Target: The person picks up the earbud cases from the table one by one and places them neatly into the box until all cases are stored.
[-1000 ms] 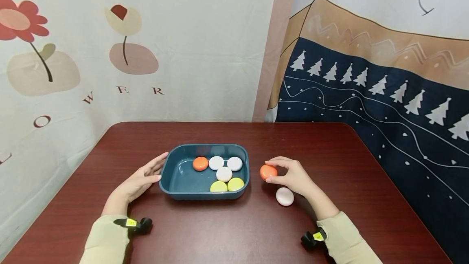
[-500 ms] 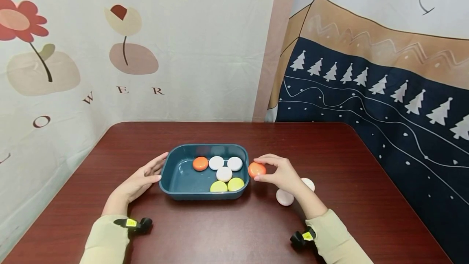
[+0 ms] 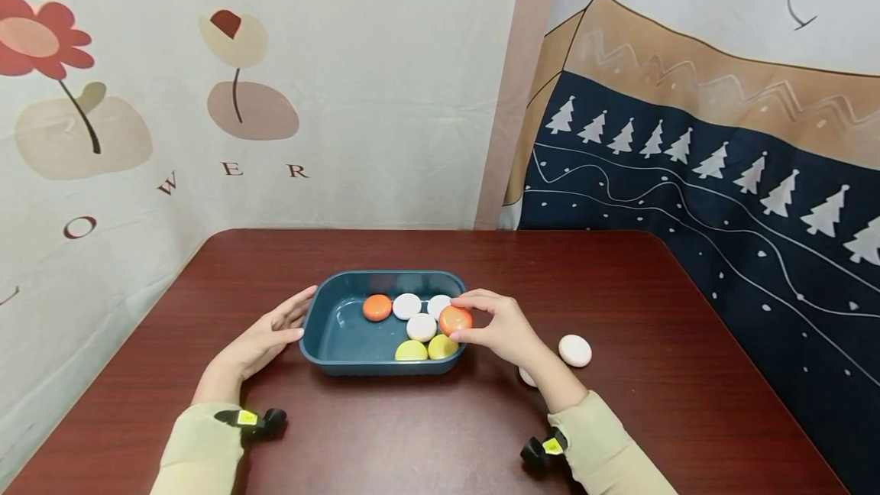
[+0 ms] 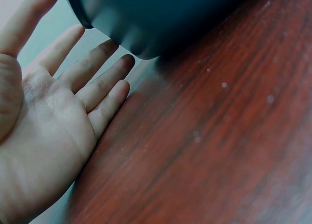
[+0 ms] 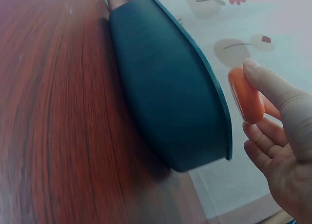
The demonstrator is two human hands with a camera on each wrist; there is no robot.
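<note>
My right hand (image 3: 507, 331) pinches a glossy orange disc (image 3: 454, 320) between thumb and fingers. In the head view it overlaps the right end of a blue plastic box (image 3: 374, 368); the right wrist view shows the disc (image 5: 243, 94) level with the rim and above the table. Straight and spread, the fingers of my left hand (image 3: 257, 346) rest at the box's left end. Inside the box lie another orange disc (image 3: 376, 308), three white discs (image 3: 407, 307) and two yellow-green ones (image 3: 411, 351). My right hand partly covers the rearmost right white disc.
On the dark red wooden table (image 3: 385, 434), a white disc (image 3: 575, 351) lies right of the box. A second white disc (image 3: 528, 377) is mostly hidden behind my right wrist. Printed cloth (image 3: 392, 98) hangs behind the table.
My right hand has carried the orange disc leftward from beside the box to over its right end. A white disc formerly behind the forearm now shows. The left hand stays in place.
</note>
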